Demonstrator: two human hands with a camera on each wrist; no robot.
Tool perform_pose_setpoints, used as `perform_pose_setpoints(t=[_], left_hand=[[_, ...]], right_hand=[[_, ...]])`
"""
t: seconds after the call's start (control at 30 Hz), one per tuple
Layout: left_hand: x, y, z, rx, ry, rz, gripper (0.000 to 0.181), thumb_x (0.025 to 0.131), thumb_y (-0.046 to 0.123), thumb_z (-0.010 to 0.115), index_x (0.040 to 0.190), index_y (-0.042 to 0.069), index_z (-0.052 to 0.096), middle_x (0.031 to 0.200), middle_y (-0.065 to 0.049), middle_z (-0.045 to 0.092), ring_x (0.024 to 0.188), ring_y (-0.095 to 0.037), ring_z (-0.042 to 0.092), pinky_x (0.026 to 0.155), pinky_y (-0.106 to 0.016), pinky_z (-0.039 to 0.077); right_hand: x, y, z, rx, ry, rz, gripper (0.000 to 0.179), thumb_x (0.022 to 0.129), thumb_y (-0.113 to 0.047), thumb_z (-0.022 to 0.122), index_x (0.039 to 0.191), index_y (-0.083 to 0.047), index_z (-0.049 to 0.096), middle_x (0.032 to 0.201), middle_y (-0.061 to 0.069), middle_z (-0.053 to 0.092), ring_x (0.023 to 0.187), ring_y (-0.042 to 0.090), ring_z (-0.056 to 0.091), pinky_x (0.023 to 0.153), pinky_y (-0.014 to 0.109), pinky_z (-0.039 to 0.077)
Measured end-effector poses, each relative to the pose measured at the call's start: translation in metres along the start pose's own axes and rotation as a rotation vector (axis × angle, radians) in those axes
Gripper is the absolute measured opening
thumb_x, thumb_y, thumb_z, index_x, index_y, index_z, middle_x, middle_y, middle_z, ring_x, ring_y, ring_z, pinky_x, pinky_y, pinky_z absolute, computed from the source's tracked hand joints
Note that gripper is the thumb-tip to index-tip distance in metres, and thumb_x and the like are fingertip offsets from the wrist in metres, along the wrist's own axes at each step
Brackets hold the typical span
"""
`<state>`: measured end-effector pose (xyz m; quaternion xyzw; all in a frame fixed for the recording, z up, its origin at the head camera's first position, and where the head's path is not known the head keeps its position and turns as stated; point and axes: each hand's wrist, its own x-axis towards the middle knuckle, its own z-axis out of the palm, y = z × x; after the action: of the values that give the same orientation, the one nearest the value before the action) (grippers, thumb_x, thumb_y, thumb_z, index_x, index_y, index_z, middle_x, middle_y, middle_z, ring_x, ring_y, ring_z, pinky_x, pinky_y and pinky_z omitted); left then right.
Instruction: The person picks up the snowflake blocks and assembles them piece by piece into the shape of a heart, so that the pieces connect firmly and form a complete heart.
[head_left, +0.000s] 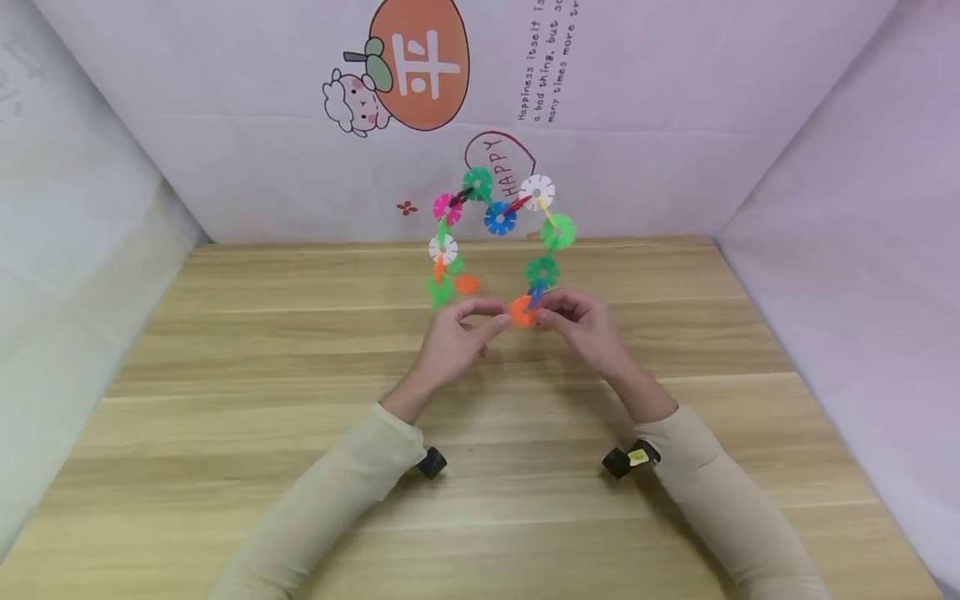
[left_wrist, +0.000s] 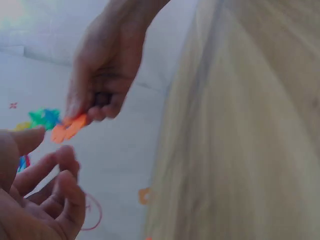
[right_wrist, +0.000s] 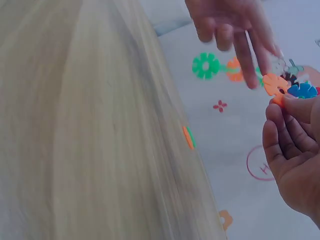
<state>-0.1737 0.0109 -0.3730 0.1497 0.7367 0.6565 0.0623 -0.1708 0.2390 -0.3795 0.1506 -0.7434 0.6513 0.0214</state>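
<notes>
A chain of colourful notched plastic discs, snowflake building pieces, arches above the table, with a white disc (head_left: 537, 192), a blue disc (head_left: 500, 218) and a pink disc (head_left: 447, 209) among them. At its right end, my right hand (head_left: 583, 327) pinches an orange disc (head_left: 522, 312) between thumb and fingers. My left hand (head_left: 456, 340) is just left of that disc; in the left wrist view its thumb and fingers are spread, with a gap to the orange disc (left_wrist: 69, 129). The chain's other end, a green disc (right_wrist: 205, 66), hangs free past the left hand.
A loose orange disc (head_left: 467, 284) and a green disc (head_left: 454, 265) lie together near the back of the wooden table (head_left: 300, 350). Behind the table stands a printed white backdrop (head_left: 637, 100); white cloth hangs at both sides.
</notes>
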Motion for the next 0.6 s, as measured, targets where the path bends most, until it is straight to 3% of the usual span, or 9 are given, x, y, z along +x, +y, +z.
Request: perform_pose_setpoints(t=[0.1,0.23,0.3,0.4,0.47,0.6], left_hand=[[0.000,0.004,-0.019,0.008,0.021,0.042,0.023,0.097,0.026,0.070,0.108,0.006,0.073,0.100,-0.006,0.070,0.055,-0.032,0.058,0.043,-0.026,0.039],[0.011,0.007,-0.040,-0.091,0.173,0.073,0.027,0.098,0.027,0.069,0.097,0.001,0.072,0.086,-0.012,0.070,0.047,-0.015,0.050,0.041,-0.022,0.039],[0.022,0.005,-0.053,-0.137,0.258,0.048,0.029,0.098,0.027,0.068,0.096,-0.002,0.070,0.079,-0.011,0.068,0.044,-0.010,0.048,0.039,-0.020,0.037],[0.042,-0.005,-0.071,-0.134,0.327,-0.051,0.028,0.100,0.027,0.066,0.100,0.000,0.069,0.079,-0.007,0.069,0.044,-0.010,0.048,0.039,-0.018,0.037],[0.056,-0.016,-0.080,-0.067,0.310,-0.143,0.026,0.100,0.026,0.066,0.108,0.001,0.070,0.087,-0.009,0.069,0.050,-0.012,0.051,0.041,-0.019,0.037],[0.079,-0.039,-0.085,0.110,0.177,-0.270,0.029,0.099,0.022,0.068,0.121,0.003,0.068,0.105,-0.014,0.067,0.068,-0.020,0.057,0.051,-0.023,0.044]], right_hand=[[0.002,0.005,-0.005,0.042,0.014,-0.013,0.012,0.096,0.006,0.063,0.104,0.015,0.063,0.094,0.007,0.071,0.084,0.025,0.069,0.077,0.030,0.058],[0.002,0.004,-0.020,0.080,0.026,-0.025,0.014,0.096,0.007,0.062,0.105,0.018,0.062,0.092,0.004,0.071,0.084,0.019,0.069,0.078,0.030,0.058],[0.003,0.003,-0.027,0.085,0.030,-0.025,0.014,0.096,0.007,0.062,0.106,0.018,0.062,0.092,0.004,0.071,0.083,0.016,0.069,0.078,0.030,0.058],[0.002,0.001,-0.037,0.070,0.040,-0.016,0.015,0.096,0.007,0.062,0.105,0.018,0.062,0.092,0.004,0.071,0.083,0.016,0.069,0.079,0.032,0.058],[0.001,0.001,-0.043,0.046,0.045,-0.002,0.014,0.096,0.005,0.063,0.106,0.016,0.064,0.091,0.005,0.071,0.083,0.017,0.069,0.079,0.031,0.058],[-0.003,0.004,-0.051,0.014,0.037,0.016,0.014,0.097,0.003,0.064,0.107,0.013,0.066,0.091,0.006,0.071,0.083,0.017,0.069,0.079,0.030,0.058]])
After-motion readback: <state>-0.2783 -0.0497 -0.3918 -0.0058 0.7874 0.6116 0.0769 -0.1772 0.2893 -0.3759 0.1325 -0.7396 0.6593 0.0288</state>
